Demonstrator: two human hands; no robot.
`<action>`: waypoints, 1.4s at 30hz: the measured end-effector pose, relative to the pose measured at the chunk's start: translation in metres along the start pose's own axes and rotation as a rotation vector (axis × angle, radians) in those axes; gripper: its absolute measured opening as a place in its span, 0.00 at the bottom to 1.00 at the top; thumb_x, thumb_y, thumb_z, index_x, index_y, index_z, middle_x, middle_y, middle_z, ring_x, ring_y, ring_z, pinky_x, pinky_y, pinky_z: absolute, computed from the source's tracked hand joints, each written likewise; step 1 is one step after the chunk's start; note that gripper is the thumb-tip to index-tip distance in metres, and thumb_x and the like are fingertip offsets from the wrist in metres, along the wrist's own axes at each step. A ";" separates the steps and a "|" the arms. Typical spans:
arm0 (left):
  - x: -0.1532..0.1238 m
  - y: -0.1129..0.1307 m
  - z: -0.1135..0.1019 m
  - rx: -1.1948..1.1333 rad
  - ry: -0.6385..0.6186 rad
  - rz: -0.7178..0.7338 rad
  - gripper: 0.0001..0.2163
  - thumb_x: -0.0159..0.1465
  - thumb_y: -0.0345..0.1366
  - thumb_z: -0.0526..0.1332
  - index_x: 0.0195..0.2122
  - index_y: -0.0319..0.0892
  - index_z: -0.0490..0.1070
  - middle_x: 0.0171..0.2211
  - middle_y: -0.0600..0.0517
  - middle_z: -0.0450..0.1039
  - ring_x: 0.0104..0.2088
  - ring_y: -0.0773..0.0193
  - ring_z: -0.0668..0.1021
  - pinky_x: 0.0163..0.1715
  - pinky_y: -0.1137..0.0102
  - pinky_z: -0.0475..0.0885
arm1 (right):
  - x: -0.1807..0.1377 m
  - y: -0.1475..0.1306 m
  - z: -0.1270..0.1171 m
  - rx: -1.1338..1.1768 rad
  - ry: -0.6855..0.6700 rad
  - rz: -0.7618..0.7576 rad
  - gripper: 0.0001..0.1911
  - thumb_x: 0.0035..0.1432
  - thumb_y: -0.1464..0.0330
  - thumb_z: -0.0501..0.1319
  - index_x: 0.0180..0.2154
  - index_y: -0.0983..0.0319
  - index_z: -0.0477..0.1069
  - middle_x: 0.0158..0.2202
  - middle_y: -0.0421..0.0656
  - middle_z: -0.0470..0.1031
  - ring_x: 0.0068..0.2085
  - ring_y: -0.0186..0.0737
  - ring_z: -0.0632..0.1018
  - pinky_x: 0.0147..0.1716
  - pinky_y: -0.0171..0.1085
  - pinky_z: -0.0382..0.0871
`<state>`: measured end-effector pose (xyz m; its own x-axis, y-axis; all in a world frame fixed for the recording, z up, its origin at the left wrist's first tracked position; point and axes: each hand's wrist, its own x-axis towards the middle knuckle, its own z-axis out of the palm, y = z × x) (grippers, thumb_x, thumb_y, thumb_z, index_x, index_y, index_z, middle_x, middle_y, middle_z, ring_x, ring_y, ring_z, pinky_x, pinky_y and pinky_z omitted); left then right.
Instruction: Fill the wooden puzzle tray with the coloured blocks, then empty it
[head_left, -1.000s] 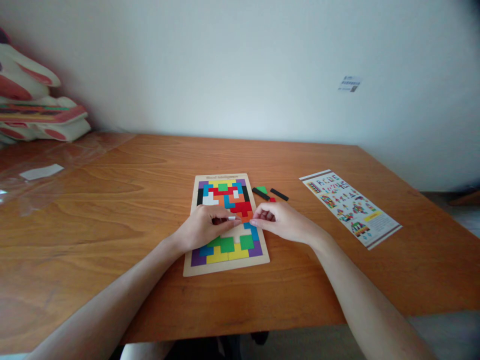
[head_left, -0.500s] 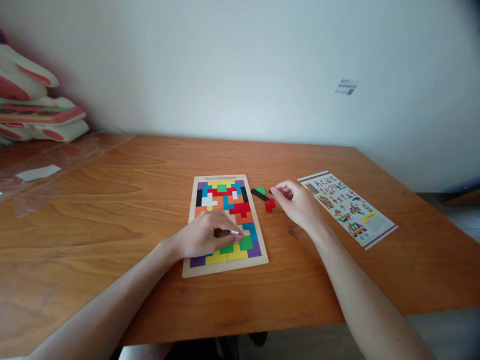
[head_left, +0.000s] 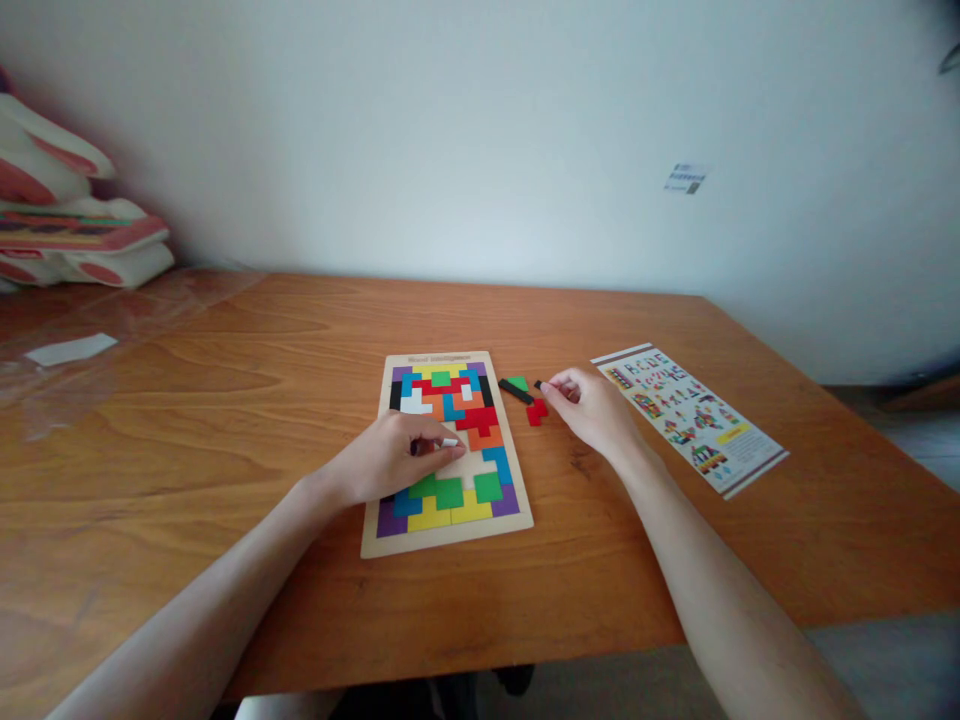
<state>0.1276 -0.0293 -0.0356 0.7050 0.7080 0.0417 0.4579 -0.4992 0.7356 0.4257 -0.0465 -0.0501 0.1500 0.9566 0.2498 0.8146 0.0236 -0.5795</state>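
Note:
A wooden puzzle board [head_left: 373,545] with coloured block pieces in its frame lies in front of me. Above its left middle is my left hand [head_left: 401,455], fingers pinched on a white puzzle piece [head_left: 449,443]. Bare wood shows in the board's tray beneath and beside those fingertips. My right hand [head_left: 589,405], right of the board, pinches a small black puzzle piece [head_left: 539,385] between thumb and fingers. Close by on the table lie a long black piece [head_left: 515,391], a green piece [head_left: 519,383] and a red piece [head_left: 537,411].
A printed instruction sheet [head_left: 694,420] lies to the right of my right hand. At the far left stand a white and pink figure [head_left: 82,240], a clear plastic wrapper [head_left: 165,310] and a white paper slip [head_left: 71,349]. A wall with a label [head_left: 685,179] rises behind the table [head_left: 315,330].
My left hand has moved up the board and slightly left with the white piece, uncovering green pieces and bare wood. The right hand stays nearly in place, and its black piece shows more.

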 end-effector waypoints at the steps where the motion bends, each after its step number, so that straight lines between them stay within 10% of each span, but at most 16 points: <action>1: 0.000 0.000 -0.001 0.002 -0.001 -0.021 0.14 0.67 0.45 0.59 0.38 0.44 0.81 0.29 0.53 0.79 0.24 0.70 0.70 0.22 0.75 0.63 | 0.000 0.000 -0.001 -0.003 -0.020 -0.007 0.11 0.60 0.60 0.62 0.35 0.61 0.76 0.32 0.45 0.80 0.32 0.41 0.78 0.34 0.39 0.69; 13: 0.003 -0.002 -0.002 0.024 0.194 -0.090 0.14 0.64 0.48 0.62 0.35 0.42 0.79 0.25 0.55 0.73 0.25 0.69 0.70 0.25 0.74 0.64 | -0.002 0.004 -0.011 0.065 -0.354 0.098 0.15 0.49 0.61 0.73 0.38 0.62 0.77 0.34 0.44 0.78 0.31 0.37 0.75 0.32 0.35 0.69; 17: 0.003 -0.005 0.000 0.046 0.189 -0.076 0.15 0.65 0.48 0.61 0.36 0.42 0.78 0.26 0.55 0.73 0.25 0.69 0.71 0.26 0.74 0.65 | -0.002 0.007 -0.011 0.099 -0.338 0.108 0.27 0.46 0.63 0.75 0.48 0.63 0.74 0.41 0.46 0.77 0.33 0.36 0.75 0.33 0.36 0.70; 34: -0.002 0.007 0.008 0.027 -0.087 0.335 0.11 0.70 0.38 0.58 0.46 0.44 0.79 0.40 0.49 0.81 0.41 0.64 0.79 0.43 0.70 0.74 | -0.002 0.007 -0.012 0.125 -0.392 0.144 0.18 0.47 0.65 0.75 0.40 0.63 0.76 0.36 0.46 0.80 0.35 0.39 0.78 0.36 0.36 0.72; 42: 0.000 0.007 0.006 0.109 0.109 0.205 0.14 0.70 0.44 0.57 0.40 0.42 0.79 0.33 0.50 0.79 0.32 0.66 0.77 0.32 0.72 0.72 | -0.002 -0.002 -0.019 0.003 -0.446 0.113 0.15 0.45 0.60 0.74 0.32 0.61 0.77 0.31 0.43 0.79 0.31 0.40 0.77 0.29 0.36 0.66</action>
<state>0.1338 -0.0356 -0.0344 0.7289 0.6336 0.2595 0.3715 -0.6843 0.6275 0.4346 -0.0537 -0.0346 -0.0184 0.9848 -0.1726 0.8056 -0.0876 -0.5860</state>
